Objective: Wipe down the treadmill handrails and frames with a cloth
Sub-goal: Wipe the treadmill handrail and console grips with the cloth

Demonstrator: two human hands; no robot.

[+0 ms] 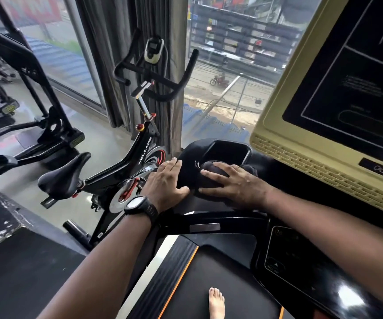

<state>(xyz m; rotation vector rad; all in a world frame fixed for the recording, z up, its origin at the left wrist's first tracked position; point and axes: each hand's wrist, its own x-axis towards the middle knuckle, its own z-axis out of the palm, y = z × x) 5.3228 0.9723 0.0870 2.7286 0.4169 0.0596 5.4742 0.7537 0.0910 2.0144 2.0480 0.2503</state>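
Bare foot (217,302): on treadmill belt (220,268), near centre.
Handrail (231,220): black, crossing beyond the belt.
Left hand (165,183): wristwatch (140,204) on wrist; fingers straight, close together, flat on the console's (227,148) left end.
Right hand (234,183): fingers spread, pressing the dark cloth (211,170) bunched on the console.
Spin bike (140,157): far left.

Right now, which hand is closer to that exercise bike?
Left. The left hand rests on the console edge beside the bike; the right hand presses the cloth farther right.
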